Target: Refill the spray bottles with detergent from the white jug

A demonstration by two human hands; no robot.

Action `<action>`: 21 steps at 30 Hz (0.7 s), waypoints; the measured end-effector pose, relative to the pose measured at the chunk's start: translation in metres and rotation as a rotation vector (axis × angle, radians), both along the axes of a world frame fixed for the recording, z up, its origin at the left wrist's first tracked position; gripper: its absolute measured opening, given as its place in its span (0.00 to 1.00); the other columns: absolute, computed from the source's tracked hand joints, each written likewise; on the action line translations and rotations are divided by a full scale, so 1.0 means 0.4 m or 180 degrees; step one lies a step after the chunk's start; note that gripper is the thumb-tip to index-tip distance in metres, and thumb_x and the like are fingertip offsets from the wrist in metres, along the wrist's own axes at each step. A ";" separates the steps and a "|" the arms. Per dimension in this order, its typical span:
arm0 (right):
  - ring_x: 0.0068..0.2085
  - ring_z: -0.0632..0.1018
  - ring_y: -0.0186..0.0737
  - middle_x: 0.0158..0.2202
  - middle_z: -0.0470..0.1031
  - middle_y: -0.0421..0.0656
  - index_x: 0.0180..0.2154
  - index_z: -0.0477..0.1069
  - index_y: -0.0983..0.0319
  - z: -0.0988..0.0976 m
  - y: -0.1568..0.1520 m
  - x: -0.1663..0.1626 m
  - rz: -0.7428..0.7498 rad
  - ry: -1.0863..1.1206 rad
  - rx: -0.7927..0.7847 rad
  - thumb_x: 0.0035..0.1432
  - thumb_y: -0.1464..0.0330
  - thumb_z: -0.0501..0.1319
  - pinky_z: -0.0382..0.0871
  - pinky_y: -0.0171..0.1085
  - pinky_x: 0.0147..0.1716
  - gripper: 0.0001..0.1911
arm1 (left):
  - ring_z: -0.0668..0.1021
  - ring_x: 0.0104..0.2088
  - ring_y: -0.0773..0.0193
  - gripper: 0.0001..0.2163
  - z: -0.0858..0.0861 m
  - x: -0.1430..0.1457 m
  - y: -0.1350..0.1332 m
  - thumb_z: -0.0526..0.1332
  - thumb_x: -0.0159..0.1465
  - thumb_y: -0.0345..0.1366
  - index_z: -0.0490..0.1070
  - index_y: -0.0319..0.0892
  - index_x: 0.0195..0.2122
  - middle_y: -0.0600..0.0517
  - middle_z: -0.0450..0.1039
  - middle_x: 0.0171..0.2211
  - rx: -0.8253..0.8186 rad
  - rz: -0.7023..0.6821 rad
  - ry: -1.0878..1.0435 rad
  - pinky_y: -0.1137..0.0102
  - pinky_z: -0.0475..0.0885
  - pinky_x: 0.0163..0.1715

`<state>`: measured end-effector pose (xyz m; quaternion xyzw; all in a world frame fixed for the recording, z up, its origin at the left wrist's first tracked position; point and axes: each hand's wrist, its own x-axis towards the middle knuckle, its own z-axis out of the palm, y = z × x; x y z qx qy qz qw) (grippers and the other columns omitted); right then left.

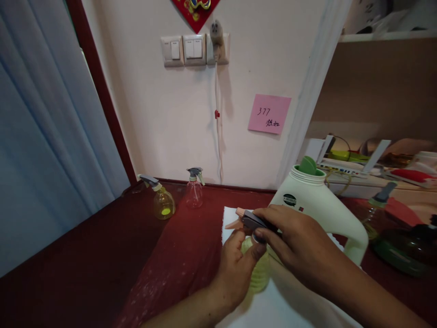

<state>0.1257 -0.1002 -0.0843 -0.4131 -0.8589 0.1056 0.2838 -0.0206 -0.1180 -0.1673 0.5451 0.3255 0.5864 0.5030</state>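
Observation:
My left hand point(235, 266) wraps around a small yellow-green spray bottle point(257, 269) standing on a white cloth point(283, 300). My right hand point(293, 241) grips the bottle's grey trigger head point(251, 221), whose pink nozzle points left. Just behind my hands stands a large white detergent jug point(324, 207) with an open green spout.
Two small spray bottles stand at the back of the dark red table point(102, 255): a yellow one point(162, 200) and a clear one point(194, 189). Another spray bottle point(378, 207) and dark green items lie right. A cable hangs from the wall socket point(217, 45). A curtain hangs left.

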 end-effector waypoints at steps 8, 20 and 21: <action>0.40 0.75 0.48 0.39 0.76 0.44 0.44 0.75 0.55 0.000 -0.002 0.000 -0.0100 -0.0083 -0.0027 0.64 0.66 0.52 0.70 0.49 0.39 0.14 | 0.76 0.53 0.52 0.26 0.010 0.012 -0.003 0.74 0.56 0.40 0.70 0.42 0.54 0.47 0.77 0.51 -0.0278 0.0137 -0.0065 0.62 0.68 0.54; 0.42 0.76 0.47 0.41 0.77 0.42 0.50 0.74 0.52 -0.004 0.001 0.005 -0.0006 0.0045 -0.0018 0.65 0.66 0.53 0.70 0.49 0.41 0.16 | 0.76 0.55 0.49 0.16 0.006 -0.007 0.002 0.62 0.67 0.43 0.75 0.41 0.53 0.46 0.78 0.52 0.0027 -0.0060 0.0169 0.61 0.68 0.52; 0.42 0.76 0.47 0.42 0.77 0.42 0.50 0.74 0.52 -0.005 0.001 0.006 -0.0008 0.0067 -0.0004 0.65 0.67 0.53 0.70 0.49 0.41 0.15 | 0.75 0.55 0.50 0.16 0.007 -0.008 0.001 0.61 0.68 0.43 0.75 0.41 0.53 0.46 0.78 0.52 0.0068 -0.0034 0.0261 0.61 0.68 0.52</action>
